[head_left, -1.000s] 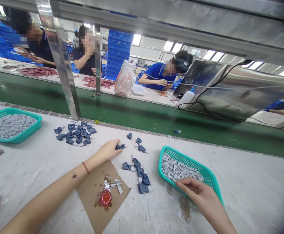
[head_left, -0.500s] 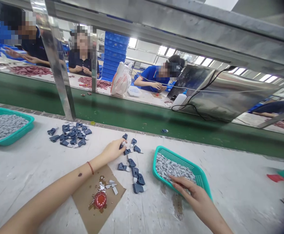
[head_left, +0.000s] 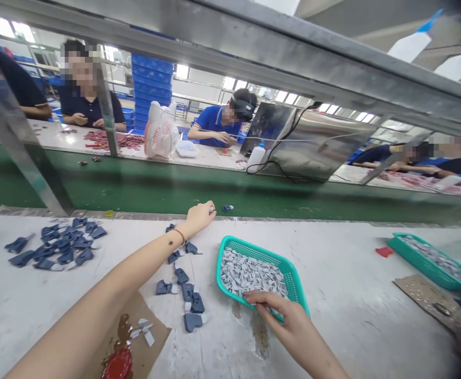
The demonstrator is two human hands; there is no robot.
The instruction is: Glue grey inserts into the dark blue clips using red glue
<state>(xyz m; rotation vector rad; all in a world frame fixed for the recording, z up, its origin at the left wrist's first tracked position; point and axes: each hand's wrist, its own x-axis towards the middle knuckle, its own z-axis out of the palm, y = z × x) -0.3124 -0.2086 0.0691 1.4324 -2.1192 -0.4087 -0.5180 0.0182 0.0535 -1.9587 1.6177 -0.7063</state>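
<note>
Faintly, red print showed on the white bag (head_left: 161, 131) at the far bench, too blurred to read. The blue parts were dark and angular, several with pale tips; a heap (head_left: 62, 245) lay at left, a loose line (head_left: 193, 322) ran left of the green basket (head_left: 294, 281), and one part (head_left: 227, 208) lay on the green belt (head_left: 155, 181). Light grey slivers (head_left: 249, 271) filled much of the basket. The hands were well apart. The left hand (head_left: 199, 217) reached far, its fingers curled closed on a small piece (head_left: 212, 209), mostly hidden, just left of the part on the belt. The right hand (head_left: 286, 318) lay over the basket's near rim, fingertips at the slivers; whether they pinched one, I could not tell. At near left, cardboard (head_left: 157, 337) bore a glossy red disc (head_left: 118, 364).
</note>
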